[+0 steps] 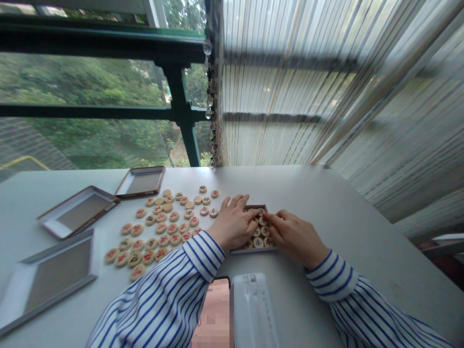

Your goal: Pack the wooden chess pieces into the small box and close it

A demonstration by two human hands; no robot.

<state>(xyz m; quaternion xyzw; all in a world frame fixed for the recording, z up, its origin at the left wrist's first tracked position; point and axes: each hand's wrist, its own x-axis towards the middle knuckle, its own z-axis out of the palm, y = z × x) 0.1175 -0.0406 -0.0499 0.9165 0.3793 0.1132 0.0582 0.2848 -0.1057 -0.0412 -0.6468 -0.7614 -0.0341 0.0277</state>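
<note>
A small shallow box (253,250) stands on the table with round wooden xiangqi pieces (257,242) laid inside, their dark characters facing up. My left hand (234,222) lies across the box's left side, fingers spread, hiding the pieces beneath. Its thumb side reaches a piece (261,211) near the far right corner. From the right, my right hand (295,234) touches the pieces by that corner with an outstretched index finger. Its other fingers are bent and partly hidden. To the left, several loose xiangqi pieces (173,229) are scattered, mostly with red characters, some dark, a few blank.
Three shallow trays or lids stand at left: a grey-white one (58,280), a brown-edged one (78,211) and another brown-edged one (140,181). A phone (213,314) and a translucent white plastic case (253,309) lie near me. A string curtain (268,96) hangs beyond the white table (355,222).
</note>
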